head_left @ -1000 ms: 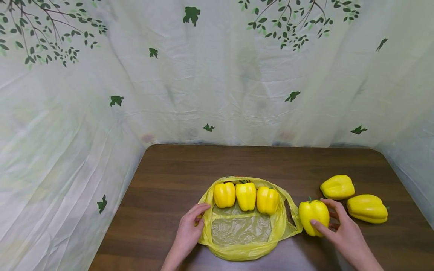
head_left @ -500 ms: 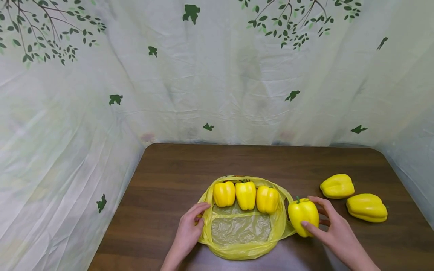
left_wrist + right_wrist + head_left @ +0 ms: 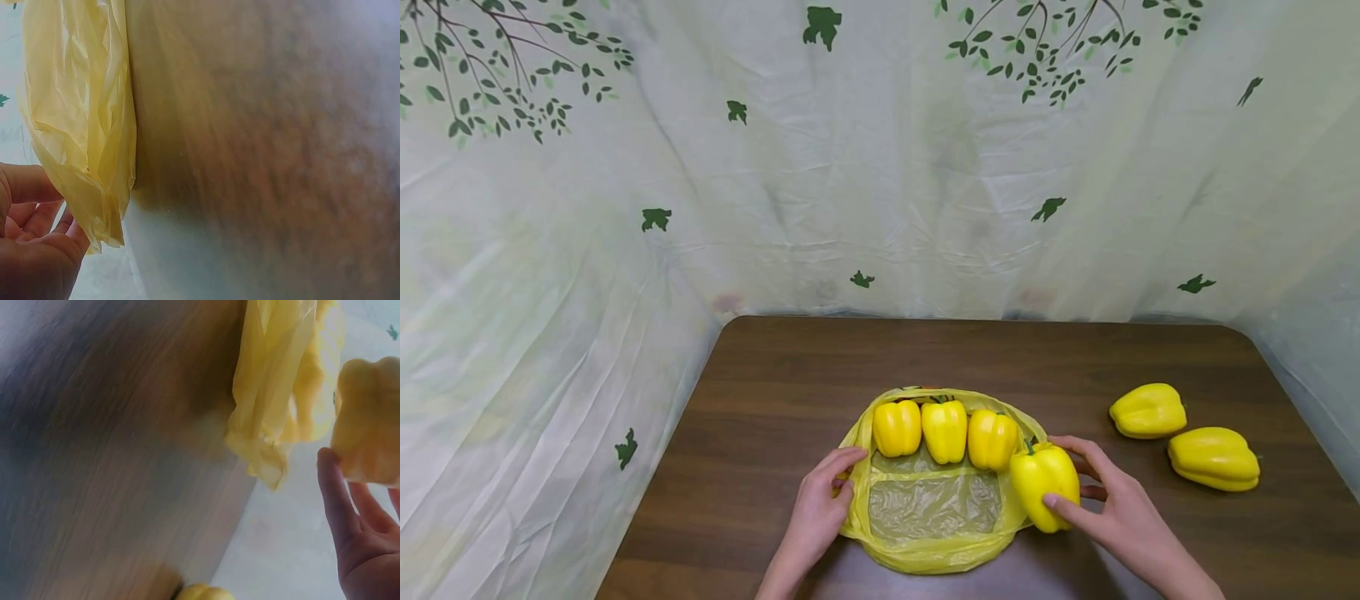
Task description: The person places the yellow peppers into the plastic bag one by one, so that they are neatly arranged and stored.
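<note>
A yellow plastic bag (image 3: 936, 557) lies spread on the table with its mouth facing up. Three yellow bell peppers stand in a row at its far side, the middle bell pepper (image 3: 944, 432) among them. At the bag's left rim my left hand (image 3: 822, 498) pinches the plastic; the left wrist view shows the bag (image 3: 81, 119) between thumb and fingers. My right hand (image 3: 1112, 508) grips another bell pepper (image 3: 1045, 486) by its right side, stem up, over the bag's right rim. The right wrist view has this pepper (image 3: 369, 425) raised beside the bag.
Two more yellow bell peppers, a rear one (image 3: 1148, 411) and a front one (image 3: 1213, 459), lie on their sides at the right of the brown wooden table (image 3: 760, 400). A pale curtain (image 3: 895, 192) printed with leaves hangs behind and at both sides.
My right hand has carried its bell pepper leftward, from beside the bag's right handle to over the right rim. The left hand stays at the left rim.
</note>
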`<control>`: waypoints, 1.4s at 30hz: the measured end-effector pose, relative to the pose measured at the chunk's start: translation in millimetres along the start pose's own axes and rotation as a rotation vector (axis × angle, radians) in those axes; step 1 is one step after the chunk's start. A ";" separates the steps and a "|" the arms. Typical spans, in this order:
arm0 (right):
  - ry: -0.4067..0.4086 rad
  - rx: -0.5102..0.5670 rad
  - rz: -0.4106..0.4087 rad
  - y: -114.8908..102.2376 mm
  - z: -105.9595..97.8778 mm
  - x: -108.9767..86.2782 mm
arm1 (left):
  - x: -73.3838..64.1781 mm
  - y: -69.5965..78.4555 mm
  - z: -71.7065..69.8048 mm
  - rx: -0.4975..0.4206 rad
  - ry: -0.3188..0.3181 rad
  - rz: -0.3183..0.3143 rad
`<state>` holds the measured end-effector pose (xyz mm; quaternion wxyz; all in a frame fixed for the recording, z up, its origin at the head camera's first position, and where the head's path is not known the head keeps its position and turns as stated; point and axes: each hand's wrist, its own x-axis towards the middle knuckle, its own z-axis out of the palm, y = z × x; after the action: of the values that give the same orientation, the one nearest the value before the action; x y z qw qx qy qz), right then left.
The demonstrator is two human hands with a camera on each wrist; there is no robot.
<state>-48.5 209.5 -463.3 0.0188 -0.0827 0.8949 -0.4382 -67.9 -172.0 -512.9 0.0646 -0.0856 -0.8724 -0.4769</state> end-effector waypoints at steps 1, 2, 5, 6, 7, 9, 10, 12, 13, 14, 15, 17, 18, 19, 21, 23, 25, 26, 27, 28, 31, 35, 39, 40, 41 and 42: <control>-0.009 0.006 0.000 -1.0 1.4 0.5 | 0.2 0.0 0.1 0.000 -0.001 -0.001; -0.018 0.014 -0.002 -2.0 2.8 1.0 | 0.2 -0.1 0.4 0.002 -0.001 0.000; -0.040 0.034 -0.005 -6.0 7.2 2.5 | 0.8 0.0 0.6 -0.001 -0.001 -0.007; -0.050 0.043 -0.004 -7.6 8.7 3.0 | 1.0 0.0 0.6 0.001 -0.002 -0.009; -0.059 0.054 -0.005 -8.9 10.3 3.5 | 1.1 0.0 0.7 0.002 -0.002 -0.010; -0.079 0.076 0.002 -11.3 13.5 4.7 | 1.3 0.3 0.7 0.005 -0.004 -0.015; -0.090 0.087 0.006 -12.3 15.2 5.3 | 1.3 0.3 0.8 0.009 -0.006 -0.013; -0.114 0.110 0.009 -13.7 19.2 6.4 | 1.5 0.5 1.1 0.018 -0.009 -0.011; -0.126 0.122 0.008 -14.2 21.3 6.9 | 1.3 0.5 1.2 0.019 -0.009 -0.008; -0.138 0.131 0.008 -14.7 23.4 7.3 | 1.4 0.7 1.1 0.019 -0.009 -0.007; -0.150 0.142 0.005 -15.1 25.5 7.6 | 1.5 0.8 1.1 0.018 -0.009 -0.004; -0.170 0.164 0.004 -16.2 29.5 8.0 | 1.7 0.9 0.8 0.015 -0.008 0.000; -0.180 0.175 0.003 -16.8 31.4 8.4 | 1.8 1.0 0.6 0.014 -0.007 0.002; -0.189 0.184 0.003 -17.8 33.1 8.8 | 2.0 1.1 0.4 0.011 -0.006 0.003; -0.199 0.200 0.008 -20.2 36.7 9.4 | 2.0 0.9 -0.1 0.015 -0.004 0.007; -0.201 0.205 0.004 -22.1 41.2 9.9 | 2.0 1.3 -0.8 0.018 -0.004 0.005; -0.189 0.212 -0.013 -23.6 46.8 10.3 | 1.6 1.5 -1.2 0.022 -0.004 0.006; -0.181 0.213 -0.024 -23.8 50.0 10.5 | 1.3 1.4 -1.4 0.023 -0.003 0.007; -0.171 0.211 -0.041 -23.9 53.2 10.7 | 1.0 1.3 -1.4 0.025 -0.003 0.007; -0.162 0.210 -0.057 -23.8 56.1 10.9 | 1.0 1.5 -1.3 0.022 -0.004 0.008; -0.142 0.213 -0.082 -24.7 63.3 11.6 | 0.8 0.8 -0.6 0.025 0.000 0.027; -0.140 0.219 -0.098 -27.5 68.8 13.2 | 1.0 -0.3 0.4 0.028 0.009 0.056; -0.171 0.240 -0.096 -30.4 73.1 16.3 | 1.4 -0.7 0.8 0.030 0.014 0.067; -0.180 0.245 -0.101 -31.1 74.3 17.2 | 1.5 -0.8 0.9 0.030 0.013 0.066; -0.188 0.252 -0.104 -31.7 75.6 17.9 | 1.5 -0.8 1.0 0.030 0.013 0.065; -0.196 0.256 -0.112 -32.4 76.8 18.4 | 1.5 -0.6 1.0 0.028 0.012 0.066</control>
<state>-54.3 127.0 -484.4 0.0918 -0.1719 0.8195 -0.5389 -69.5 -171.3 -513.6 0.0870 -0.1105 -0.8753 -0.4626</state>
